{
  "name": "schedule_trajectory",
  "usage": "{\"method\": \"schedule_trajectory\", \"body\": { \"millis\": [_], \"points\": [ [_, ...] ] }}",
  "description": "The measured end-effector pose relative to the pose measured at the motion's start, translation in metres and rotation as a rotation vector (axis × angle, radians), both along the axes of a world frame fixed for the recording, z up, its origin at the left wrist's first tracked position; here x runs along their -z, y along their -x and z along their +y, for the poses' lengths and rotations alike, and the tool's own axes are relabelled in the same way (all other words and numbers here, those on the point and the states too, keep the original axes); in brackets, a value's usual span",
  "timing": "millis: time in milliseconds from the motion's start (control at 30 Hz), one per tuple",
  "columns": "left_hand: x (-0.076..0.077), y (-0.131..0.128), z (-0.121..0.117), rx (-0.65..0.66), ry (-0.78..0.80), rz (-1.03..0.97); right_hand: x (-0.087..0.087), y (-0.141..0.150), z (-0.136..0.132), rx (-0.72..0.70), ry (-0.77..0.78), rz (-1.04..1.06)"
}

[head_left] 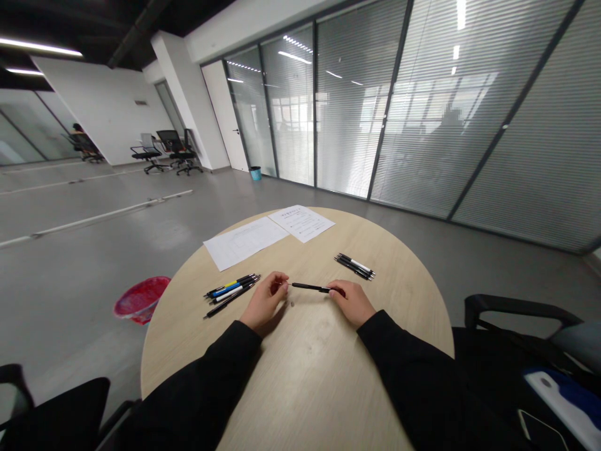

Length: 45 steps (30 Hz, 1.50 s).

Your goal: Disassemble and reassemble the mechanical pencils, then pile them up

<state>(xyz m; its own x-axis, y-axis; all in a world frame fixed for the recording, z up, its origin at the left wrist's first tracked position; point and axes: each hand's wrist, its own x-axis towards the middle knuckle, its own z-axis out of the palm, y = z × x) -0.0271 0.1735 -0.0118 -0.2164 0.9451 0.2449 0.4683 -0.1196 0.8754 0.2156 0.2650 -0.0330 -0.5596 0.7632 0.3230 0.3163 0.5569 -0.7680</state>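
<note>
Black pen [306, 287] pinched end to end between both hands, held level just above the bench [310, 401], near the middle of the round top. Left hand [264, 302] curled, fingertips at the pen's tip end. Right hand [352, 304] closed on the opposite end. Tiny round bit [292, 304] on the bench just below the pen, too small to tell what. Just beside the left hand, toward the bench's left edge: loose fan of pens [231, 295], black, with blue, yellow and white barrels. Ahead of the right hand, toward the right edge: tight bunch of black-and-white pens [354, 266], side by side. Along the far edge: two printed sheets [245, 243], side by side, edges meeting. Off the bench, on the left: red basket [141, 299] on the floor. Bottom right, past the bench: black office chair [511, 338] with a phone [539, 431] and a blue-and-white item [566, 401] close by.
</note>
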Motion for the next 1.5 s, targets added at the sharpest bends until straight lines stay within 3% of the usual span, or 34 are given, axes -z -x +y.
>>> {"method": "schedule_trajectory", "body": {
  "millis": [300, 500, 700, 1500],
  "points": [
    [-0.0038, 0.0011, -0.0005, -0.02, 0.013, 0.086, 0.002, 0.0001, 0.0013, -0.005, -0.022, -0.004],
    [-0.0021, -0.0006, -0.0007, 0.05, 0.049, 0.005, 0.0002, -0.0001, 0.0001, -0.006, -0.005, -0.007],
    [0.0022, 0.0003, 0.0013, 0.043, 0.006, -0.068, 0.0021, 0.0002, 0.0006, -0.004, -0.004, 0.003],
    [-0.0017, -0.0039, 0.0, 0.109, 0.089, -0.198, 0.0062, 0.0018, -0.0007, -0.071, 0.04, -0.061]
  ]
}}
